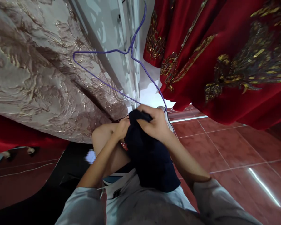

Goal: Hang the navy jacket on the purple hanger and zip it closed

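A dark navy cloth garment (152, 159) lies across my lap, its upper edge bunched up between my hands. My right hand (154, 120) grips that edge from the right, thumb on the near side and fingers curled over the top. On the left side my left hand (124, 126) is closed on the cloth, its fingertips partly hidden by the fabric. Just beyond my hands is a purple wire hanger (114, 51), with its lower right corner close behind my right hand. Whether my right fingers touch the hanger cannot be made out.
Pale, textured gold-patterned fabric (37, 75) hangs at the left. Red gowns with gold embroidery (196, 59) hang at the right. A white metal rack (132, 62) stands between them. Red tiles (201, 147) cover the floor, and a black surface (49, 184) lies at lower left.
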`<state>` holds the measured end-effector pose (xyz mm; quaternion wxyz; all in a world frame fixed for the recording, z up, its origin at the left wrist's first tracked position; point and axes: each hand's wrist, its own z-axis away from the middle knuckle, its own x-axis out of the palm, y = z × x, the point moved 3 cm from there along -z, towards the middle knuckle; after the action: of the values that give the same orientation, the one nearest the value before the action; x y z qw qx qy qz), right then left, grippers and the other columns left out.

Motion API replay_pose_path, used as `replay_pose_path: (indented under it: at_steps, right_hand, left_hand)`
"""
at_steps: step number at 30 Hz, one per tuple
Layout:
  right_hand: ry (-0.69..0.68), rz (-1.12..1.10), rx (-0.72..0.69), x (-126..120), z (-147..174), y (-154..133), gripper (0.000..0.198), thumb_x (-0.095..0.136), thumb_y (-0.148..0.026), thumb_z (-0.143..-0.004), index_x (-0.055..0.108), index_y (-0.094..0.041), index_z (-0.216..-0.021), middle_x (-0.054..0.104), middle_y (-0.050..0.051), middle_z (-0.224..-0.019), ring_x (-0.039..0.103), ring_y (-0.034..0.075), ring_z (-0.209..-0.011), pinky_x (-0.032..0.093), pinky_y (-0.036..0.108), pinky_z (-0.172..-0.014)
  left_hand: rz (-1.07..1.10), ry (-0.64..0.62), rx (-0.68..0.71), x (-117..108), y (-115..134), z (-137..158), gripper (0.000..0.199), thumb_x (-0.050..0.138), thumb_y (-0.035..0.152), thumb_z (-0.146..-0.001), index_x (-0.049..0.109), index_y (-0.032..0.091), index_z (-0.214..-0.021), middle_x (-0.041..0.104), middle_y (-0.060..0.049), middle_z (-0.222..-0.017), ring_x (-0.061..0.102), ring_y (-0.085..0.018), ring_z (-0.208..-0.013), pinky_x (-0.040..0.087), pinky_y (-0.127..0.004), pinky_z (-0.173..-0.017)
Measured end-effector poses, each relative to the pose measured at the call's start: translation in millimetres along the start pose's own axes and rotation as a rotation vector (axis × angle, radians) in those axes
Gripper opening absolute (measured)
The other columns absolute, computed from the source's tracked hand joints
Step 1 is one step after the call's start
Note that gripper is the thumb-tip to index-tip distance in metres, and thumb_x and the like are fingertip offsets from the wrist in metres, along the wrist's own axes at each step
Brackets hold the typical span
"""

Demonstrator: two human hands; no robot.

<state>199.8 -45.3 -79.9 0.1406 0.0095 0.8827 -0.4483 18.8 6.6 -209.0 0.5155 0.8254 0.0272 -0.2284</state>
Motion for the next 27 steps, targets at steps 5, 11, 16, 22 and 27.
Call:
replay_pose_path:
  at_steps: [5, 11, 16, 22, 27]
  right_hand:
    - [0.179, -0.126, 0.179, 20, -38, 58, 0.039, 0.051, -0.026, -0.09, 0.061, -0.023, -0.127, 0.068, 0.006, -0.109, 0.064, 0.019, -0.097, 0.053, 0.034, -0.094]
    - [0.213, 0.082, 0.124, -15, -42, 90, 0.013, 0.055, -0.017, -0.082, 0.053, -0.021, -0.07, 0.051, -0.001, -0.066, 0.049, 0.014, -0.068, 0.043, 0.029, -0.067]
    - [0.205, 0.26, 0.099, -65, -22, 71, 0.027, 0.057, -0.013, -0.079, 0.04, -0.019, -0.058, 0.033, -0.003, -0.056, 0.032, 0.01, -0.057, 0.023, 0.028, -0.055]
    - [0.165, 0.142, 0.109, -61, -20, 56, 0.035, 0.061, -0.018, -0.084, 0.037, -0.02, -0.059, 0.031, -0.004, -0.058, 0.031, 0.009, -0.057, 0.022, 0.027, -0.053]
    - [0.072, 0.025, 0.118, -37, -18, 54, 0.024, 0.054, -0.016, -0.088, 0.049, -0.019, -0.064, 0.044, -0.003, -0.061, 0.043, 0.01, -0.061, 0.032, 0.026, -0.057]
  left_hand:
    - [0.002, 0.242, -0.06, -65, 17, 17, 0.046, 0.065, 0.062, -0.092, 0.073, 0.021, -0.074, 0.073, -0.006, -0.075, 0.069, -0.026, -0.079, 0.06, -0.04, -0.084]
    - [-0.29, -0.169, -0.104, -96, 28, 35, 0.022, 0.08, 0.046, -0.083, 0.078, 0.024, -0.084, 0.078, -0.006, -0.091, 0.073, -0.029, -0.093, 0.035, -0.057, -0.122]
    - [-0.503, -0.059, -0.136, -133, 15, 27, 0.021, 0.079, 0.043, -0.08, 0.071, 0.024, -0.076, 0.076, -0.008, -0.09, 0.061, -0.04, -0.122, -0.008, -0.071, -0.124]
    - [-0.503, 0.276, 0.261, -152, 88, -35, 0.026, 0.051, 0.035, -0.101, 0.071, 0.021, -0.093, 0.071, -0.009, -0.111, 0.065, -0.027, -0.107, 0.049, -0.044, -0.102]
    - [-0.343, 0.259, 0.296, -110, 138, -84, 0.023, 0.069, 0.026, -0.094, 0.067, 0.025, -0.117, 0.07, -0.006, -0.113, 0.066, -0.027, -0.112, 0.047, -0.041, -0.107]
